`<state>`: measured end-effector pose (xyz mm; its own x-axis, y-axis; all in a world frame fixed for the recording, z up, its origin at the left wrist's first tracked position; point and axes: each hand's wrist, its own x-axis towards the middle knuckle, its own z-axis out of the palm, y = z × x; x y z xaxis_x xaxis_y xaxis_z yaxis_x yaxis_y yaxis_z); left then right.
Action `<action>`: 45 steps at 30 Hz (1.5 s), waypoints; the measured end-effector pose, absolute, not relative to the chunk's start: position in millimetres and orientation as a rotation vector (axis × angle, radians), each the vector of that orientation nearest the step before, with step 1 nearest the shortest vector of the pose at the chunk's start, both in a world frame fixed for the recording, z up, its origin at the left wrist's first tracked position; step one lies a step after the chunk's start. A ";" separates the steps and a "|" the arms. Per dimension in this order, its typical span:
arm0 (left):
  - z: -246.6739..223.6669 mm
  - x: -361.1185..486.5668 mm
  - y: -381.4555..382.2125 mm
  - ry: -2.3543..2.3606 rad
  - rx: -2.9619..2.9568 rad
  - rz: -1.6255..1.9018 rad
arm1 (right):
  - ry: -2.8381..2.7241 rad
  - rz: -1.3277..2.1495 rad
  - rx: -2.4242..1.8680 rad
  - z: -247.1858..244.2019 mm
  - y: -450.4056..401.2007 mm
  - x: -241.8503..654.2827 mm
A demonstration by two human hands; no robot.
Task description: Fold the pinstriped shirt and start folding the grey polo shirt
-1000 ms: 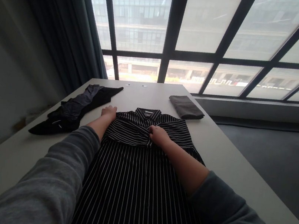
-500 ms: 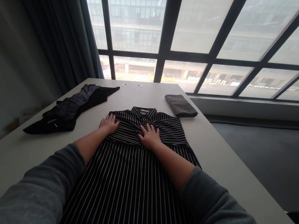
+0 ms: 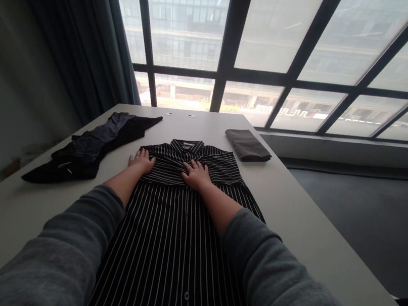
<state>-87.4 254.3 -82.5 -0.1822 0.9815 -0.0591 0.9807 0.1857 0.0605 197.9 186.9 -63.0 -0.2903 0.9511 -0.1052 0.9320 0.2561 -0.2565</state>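
A black shirt with thin white stripes [image 3: 175,241] lies spread on the white table, its collar at the far end. Across its chest the stripes run sideways; below that they run lengthwise. My left hand [image 3: 141,162] rests flat on the upper left edge of the shirt, fingers stretched out. On the middle of the chest lies my right hand [image 3: 197,175], palm down with its fingers spread. Neither hand grips the cloth. The shirt's near end runs out of view at the bottom.
To the left on the white table [image 3: 313,246] lies a loose heap of dark clothing [image 3: 89,151]. A folded grey cloth [image 3: 248,146] sits near the far right edge. Beyond the table are a large window [image 3: 193,18] and a dark curtain [image 3: 73,26].
The shirt and both hands have shifted slightly left and away from me in the view. The hands stay flat on the shirt's chest. A ring-shaped mark now shows low on the shirt.
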 end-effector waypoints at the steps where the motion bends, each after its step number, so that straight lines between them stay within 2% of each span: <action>1: -82.0 -87.8 260.2 2.354 1.949 0.014 | -2.431 0.414 -1.826 -63.2 193.4 197.2; 10: -77.9 -88.7 301.9 2.372 1.911 0.035 | -2.399 0.404 -1.851 -66.0 240.5 192.7; 16: -62.5 -68.0 288.0 2.461 1.938 0.090 | -2.322 0.460 -1.883 -58.0 244.3 189.0; 19: -57.8 -52.5 249.1 2.371 2.105 0.129 | -2.271 0.368 -1.847 -49.0 227.2 190.9; 23: -65.6 -60.9 159.1 2.118 2.370 0.092 | -2.561 0.214 -1.462 -38.8 170.1 223.9; 25: -74.3 -82.4 105.7 1.875 2.470 0.006 | -2.679 0.277 -1.359 -36.7 128.0 255.8; 27: -84.0 -109.5 53.8 1.685 2.519 -0.014 | -2.718 0.397 -1.372 -37.1 80.8 291.5; 30: -97.3 -143.9 -14.3 1.671 2.555 0.039 | -2.756 0.546 -1.415 -42.6 8.4 337.1; 34: -107.0 -158.3 -86.0 1.767 2.590 0.128 | -2.717 0.487 -1.539 -58.0 -73.3 370.8; 39: -106.0 -150.0 -144.2 1.679 2.634 0.112 | -2.615 0.353 -1.693 -75.7 -126.6 387.5; 45: -101.5 -149.1 -166.2 1.654 2.660 0.112 | -2.614 0.349 -1.683 -69.5 -139.3 388.3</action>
